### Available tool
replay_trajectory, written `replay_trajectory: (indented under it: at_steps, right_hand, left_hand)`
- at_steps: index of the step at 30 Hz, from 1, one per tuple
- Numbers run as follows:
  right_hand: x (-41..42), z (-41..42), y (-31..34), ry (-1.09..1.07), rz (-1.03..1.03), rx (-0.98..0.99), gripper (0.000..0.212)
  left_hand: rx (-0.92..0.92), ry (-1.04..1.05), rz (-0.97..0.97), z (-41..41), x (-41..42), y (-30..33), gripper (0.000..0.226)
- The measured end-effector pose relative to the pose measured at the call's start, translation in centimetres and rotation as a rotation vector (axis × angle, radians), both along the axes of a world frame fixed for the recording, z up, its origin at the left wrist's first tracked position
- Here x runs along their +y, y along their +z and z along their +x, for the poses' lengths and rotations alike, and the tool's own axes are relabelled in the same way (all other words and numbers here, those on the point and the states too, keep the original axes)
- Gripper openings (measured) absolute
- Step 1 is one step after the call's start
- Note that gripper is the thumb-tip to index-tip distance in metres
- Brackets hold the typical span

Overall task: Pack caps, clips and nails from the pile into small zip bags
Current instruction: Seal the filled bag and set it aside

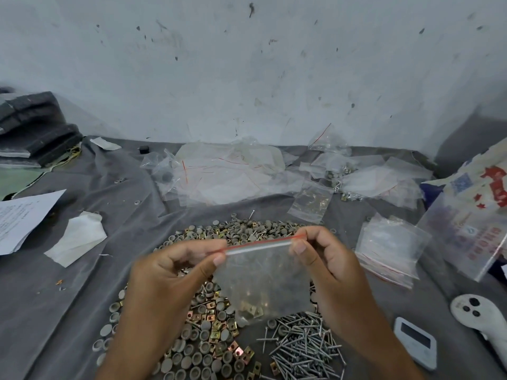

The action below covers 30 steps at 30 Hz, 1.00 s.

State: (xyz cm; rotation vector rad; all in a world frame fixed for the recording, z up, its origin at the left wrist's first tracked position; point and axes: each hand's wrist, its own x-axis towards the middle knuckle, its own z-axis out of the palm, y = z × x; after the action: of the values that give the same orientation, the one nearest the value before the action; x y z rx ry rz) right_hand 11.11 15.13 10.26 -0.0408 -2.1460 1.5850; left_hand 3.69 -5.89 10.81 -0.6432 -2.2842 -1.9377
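I hold a small clear zip bag (263, 281) with a red strip along its top above the pile. My left hand (175, 272) pinches the left end of the zip strip. My right hand (323, 259) pinches the right end. A few brass clips and grey caps lie in the bag's bottom corner. Under the bag spreads the pile: grey caps (197, 357), brass clips (214, 334) and silver nails (304, 344) on a grey cloth (82, 297).
Empty and filled zip bags (227, 171) lie heaped along the wall. A stack of flat bags (389, 248) sits to the right, beside a printed packet (472, 218). A white remote (477, 316), a small white device (415, 342), papers (24, 218) and tissue (78, 237) lie around.
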Motion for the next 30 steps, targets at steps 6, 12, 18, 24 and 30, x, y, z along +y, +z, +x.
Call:
replay_trajectory:
  at_steps: [6,12,18,24,30]
  right_hand:
    - [0.7,-0.2,-0.1,0.040,-0.083,0.009,0.020]
    - [1.3,-0.4,-0.2,0.180,-0.238,-0.004,0.032]
    - [1.3,-0.6,0.5,0.140,-0.143,0.027,0.026]
    - [4.4,-2.5,2.1,0.112,0.002,-0.019,0.029]
    - [17.2,-9.5,3.8,-0.431,0.092,-0.020,0.023]
  left_hand:
    - [-0.027,-0.066,0.118,0.6,0.7,1.2,0.031]
    - [0.128,-0.031,0.065,0.6,1.9,0.4,0.031]
    - [0.270,-0.018,-0.022,0.4,2.5,-0.3,0.028]
    - [0.139,0.025,-0.062,-0.1,2.5,-2.5,0.045]
    - [0.188,0.125,-0.557,-0.9,0.3,-8.8,0.043]
